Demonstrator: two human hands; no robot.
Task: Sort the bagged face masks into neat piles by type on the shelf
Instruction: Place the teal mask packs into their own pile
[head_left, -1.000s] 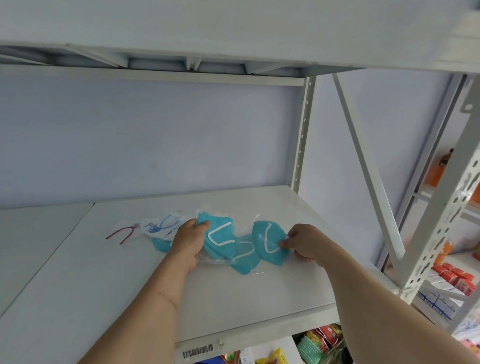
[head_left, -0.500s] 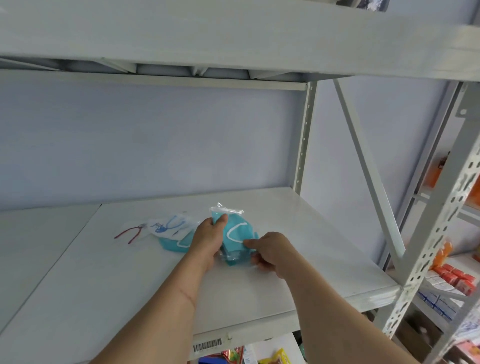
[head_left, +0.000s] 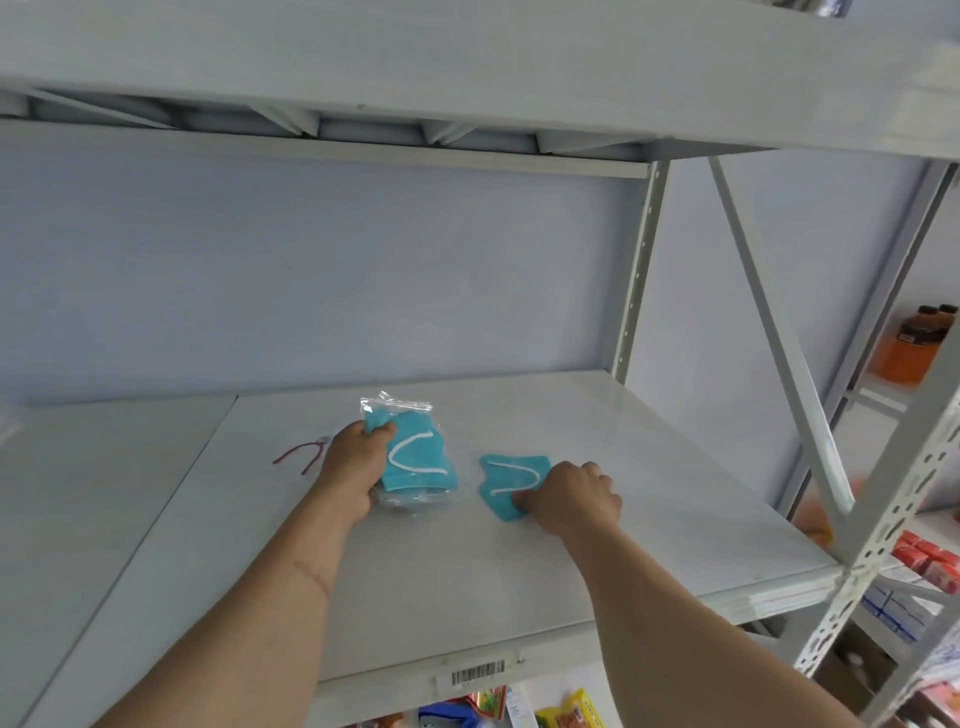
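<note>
On the white shelf (head_left: 649, 530), my left hand (head_left: 356, 462) grips a small stack of teal face masks in clear bags (head_left: 418, 460), thumb over the top one and the bags tilted up off the board. To the right, a single bagged teal mask (head_left: 506, 480) with a white ear loop lies flat on the shelf. My right hand (head_left: 574, 499) holds its near right corner, fingers curled on it. A bagged mask with red loops (head_left: 301, 457) lies left of my left hand, partly hidden by it.
A grey upright post (head_left: 636, 280) and a diagonal brace (head_left: 779, 338) bound the shelf on the right. Another shelf board (head_left: 467, 57) hangs low overhead. Orange bottles (head_left: 914, 343) and red boxes (head_left: 930, 564) stand on neighbouring shelves at right. Snack packs (head_left: 566, 712) sit below.
The teal masks were bunched together between both hands. Now my right hand has pulled one mask away to the right and laid it flat, while my left hand keeps the stack.
</note>
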